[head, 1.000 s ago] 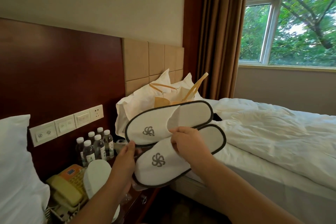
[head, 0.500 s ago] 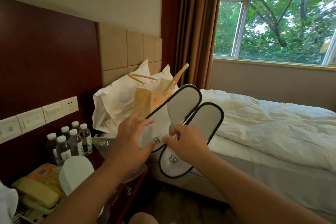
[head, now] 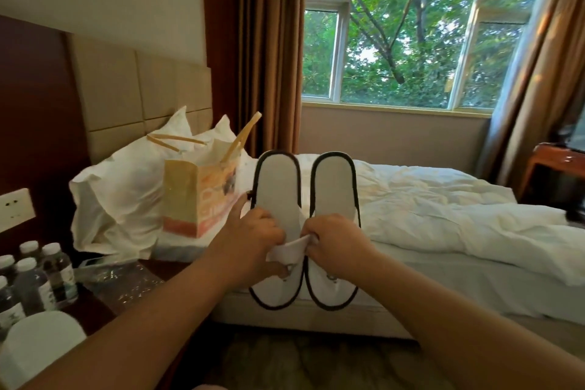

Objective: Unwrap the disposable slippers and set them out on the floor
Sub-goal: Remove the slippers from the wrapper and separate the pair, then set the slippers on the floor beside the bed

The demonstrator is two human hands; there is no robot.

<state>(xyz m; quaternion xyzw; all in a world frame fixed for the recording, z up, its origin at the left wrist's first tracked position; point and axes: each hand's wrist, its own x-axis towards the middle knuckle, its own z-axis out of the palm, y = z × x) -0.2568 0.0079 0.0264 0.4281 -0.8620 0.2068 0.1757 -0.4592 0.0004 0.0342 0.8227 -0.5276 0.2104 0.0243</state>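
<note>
Left to right: water bottles [head: 34,275] and clear wrapper [head: 126,279] on nightstand, paper bag [head: 196,199] on bed. Left hand [head: 253,241] clamped on left slipper [head: 275,196]; right hand [head: 335,244] pinches right slipper [head: 335,190]. Since a second ago the pair turned from crossed, logos up, to parallel, held upright mid-air before the bed. Probably unwrapped; floor placement remains.

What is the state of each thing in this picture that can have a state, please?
Left white disposable slipper with dark trim: unwrapped, held up by left hand, upper being pulled open.
Right white dark-trimmed slipper: held up by right hand.
Yellow paper gift bag: upright on bed, open.
Brown curtains: drawn open.
Clear plastic water bottles: upright, capped.
White duvet: rumpled.
</note>
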